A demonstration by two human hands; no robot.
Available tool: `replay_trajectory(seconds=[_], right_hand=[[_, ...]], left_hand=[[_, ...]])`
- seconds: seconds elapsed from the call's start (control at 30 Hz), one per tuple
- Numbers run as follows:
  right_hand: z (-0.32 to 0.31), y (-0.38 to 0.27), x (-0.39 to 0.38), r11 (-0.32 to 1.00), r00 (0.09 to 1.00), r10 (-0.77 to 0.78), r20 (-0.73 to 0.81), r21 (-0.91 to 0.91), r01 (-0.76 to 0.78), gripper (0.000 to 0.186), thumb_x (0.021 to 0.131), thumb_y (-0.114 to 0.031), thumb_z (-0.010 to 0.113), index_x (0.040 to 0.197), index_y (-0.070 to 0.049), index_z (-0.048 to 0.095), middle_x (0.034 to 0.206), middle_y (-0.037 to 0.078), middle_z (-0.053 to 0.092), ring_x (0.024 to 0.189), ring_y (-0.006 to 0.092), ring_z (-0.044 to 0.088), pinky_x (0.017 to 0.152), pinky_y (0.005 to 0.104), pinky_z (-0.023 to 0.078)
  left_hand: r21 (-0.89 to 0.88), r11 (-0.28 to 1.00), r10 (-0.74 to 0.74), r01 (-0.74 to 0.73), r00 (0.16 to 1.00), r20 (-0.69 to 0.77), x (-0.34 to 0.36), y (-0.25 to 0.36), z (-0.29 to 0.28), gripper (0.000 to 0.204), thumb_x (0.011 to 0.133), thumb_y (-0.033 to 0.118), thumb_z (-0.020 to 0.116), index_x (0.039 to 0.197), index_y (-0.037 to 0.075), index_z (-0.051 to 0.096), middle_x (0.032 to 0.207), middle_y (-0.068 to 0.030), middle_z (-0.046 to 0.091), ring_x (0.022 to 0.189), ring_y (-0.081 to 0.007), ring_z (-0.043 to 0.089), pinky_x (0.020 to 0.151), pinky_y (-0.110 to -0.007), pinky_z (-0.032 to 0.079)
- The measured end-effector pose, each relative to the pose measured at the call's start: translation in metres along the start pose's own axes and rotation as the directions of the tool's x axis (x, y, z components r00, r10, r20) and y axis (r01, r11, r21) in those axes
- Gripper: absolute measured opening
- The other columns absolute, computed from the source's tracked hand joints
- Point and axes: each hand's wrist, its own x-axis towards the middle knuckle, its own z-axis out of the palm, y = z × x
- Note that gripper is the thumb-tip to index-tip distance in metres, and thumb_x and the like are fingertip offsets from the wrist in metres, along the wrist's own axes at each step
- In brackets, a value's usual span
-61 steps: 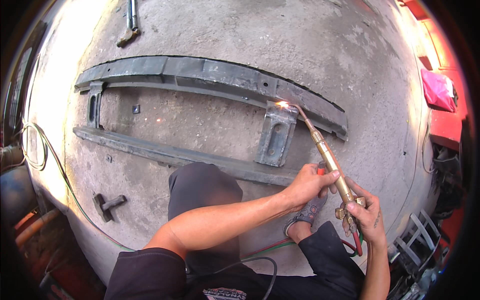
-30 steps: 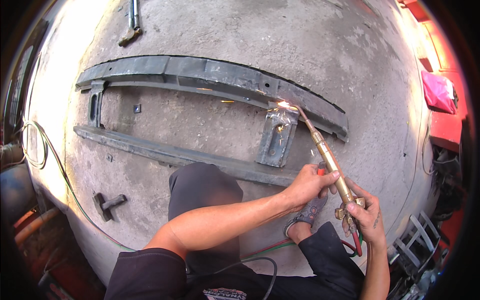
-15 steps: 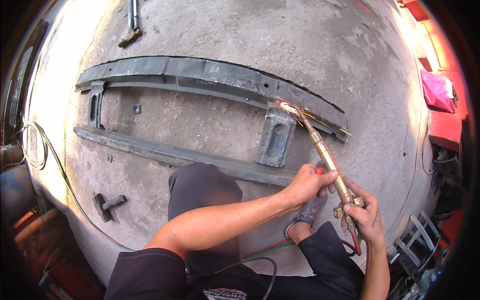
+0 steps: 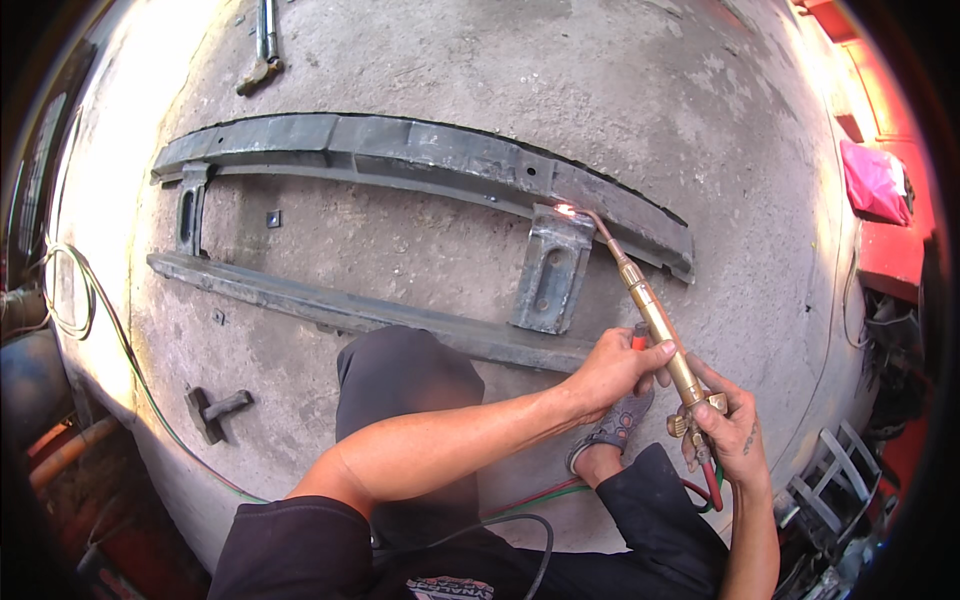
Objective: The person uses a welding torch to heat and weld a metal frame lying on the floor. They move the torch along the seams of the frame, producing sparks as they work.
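A brass gas torch [image 4: 656, 318] slants up and left, its bent tip at the top of a grey metal bracket [image 4: 551, 275]. A bright orange glow shows where that bracket meets the long curved steel beam [image 4: 430, 160]. My left hand [image 4: 617, 372] is closed round the torch's barrel; a small red-and-black item [image 4: 639, 341], partly hidden, shows by its fingers. Lower down, my right hand [image 4: 738, 428] grips the torch's rear end beside the brass valve knobs [image 4: 712, 402]. Red and green hoses [image 4: 714, 485] run from the torch's end. The beam frame lies flat on concrete.
A hammer [image 4: 212, 411] lies on the floor at left, and long metal tools [image 4: 262, 60] lie at the far side. Hose loops [image 4: 75, 290] sit at the left edge. A pink bag [image 4: 874, 182] rests on red surfaces at right. My shoe [image 4: 618, 425] is near the bracket.
The sparks that flew right from the torch tip are gone; a small glow remains at the joint. The tip has shifted very slightly left. Both hands keep their hold.
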Motion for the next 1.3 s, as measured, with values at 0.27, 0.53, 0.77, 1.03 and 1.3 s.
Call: replay_trajectory(seconds=[0.27, 0.53, 0.77, 1.03, 1.3], right_hand=[[0.003, -0.005, -0.001, 1.000, 1.000, 0.016, 0.000, 0.012, -0.016, 0.086, 0.091, -0.044, 0.080, 0.155, 0.003, 0.047, 0.077, 0.014, 0.071, 0.048, 0.0151, 0.063, 0.040, 0.0278, 0.046], [0.002, -0.002, 0.000, 1.000, 1.000, -0.012, 0.007, -0.011, 0.012, 0.088, 0.090, -0.047, 0.081, 0.154, 0.003, 0.047, 0.077, 0.014, 0.071, 0.048, 0.0150, 0.063, 0.040, 0.0275, 0.046], [0.005, -0.009, -0.001, 1.000, 1.000, 0.007, 0.000, -0.020, -0.007, 0.083, 0.091, -0.038, 0.081, 0.154, 0.003, 0.048, 0.077, 0.014, 0.072, 0.049, 0.0144, 0.064, 0.042, 0.0273, 0.047], [0.008, -0.012, -0.001, 0.998, 0.999, 0.030, -0.023, -0.046, -0.031, 0.074, 0.089, -0.021, 0.075, 0.154, 0.005, 0.048, 0.077, 0.014, 0.072, 0.049, 0.0130, 0.062, 0.043, 0.0268, 0.047], [0.005, -0.012, 0.000, 0.997, 0.999, 0.039, -0.014, -0.062, -0.040, 0.076, 0.088, -0.020, 0.073, 0.154, 0.005, 0.047, 0.077, 0.014, 0.072, 0.049, 0.0138, 0.063, 0.042, 0.0271, 0.047]], left_hand=[[-0.008, 1.000, 0.005, -0.005, 1.000, 0.002, 0.000, 0.000, 0.000, 0.023, 0.106, 0.023, 0.065, 0.110, 0.001, 0.071, 0.084, -0.0054, 0.067, 0.066, -0.0098, 0.053, 0.059, -0.027, 0.043], [0.003, 1.000, 0.001, -0.001, 1.000, 0.006, 0.000, 0.000, 0.000, 0.024, 0.106, 0.023, 0.065, 0.112, 0.001, 0.071, 0.085, -0.0053, 0.068, 0.067, -0.0098, 0.054, 0.060, -0.027, 0.044], [0.004, 1.000, 0.007, -0.007, 1.000, 0.010, 0.000, -0.001, -0.002, 0.023, 0.106, 0.023, 0.065, 0.110, 0.001, 0.071, 0.085, -0.0046, 0.067, 0.067, -0.0098, 0.054, 0.060, -0.027, 0.044], [0.007, 1.000, 0.006, -0.006, 1.000, 0.009, -0.001, 0.000, -0.001, 0.024, 0.107, 0.024, 0.064, 0.111, 0.001, 0.070, 0.085, -0.0044, 0.067, 0.067, -0.0097, 0.053, 0.061, -0.027, 0.044], [-0.004, 1.000, 0.003, -0.003, 1.000, 0.012, -0.001, 0.001, -0.001, 0.023, 0.107, 0.024, 0.065, 0.111, 0.002, 0.071, 0.084, -0.0047, 0.067, 0.067, -0.0092, 0.053, 0.060, -0.027, 0.043]])
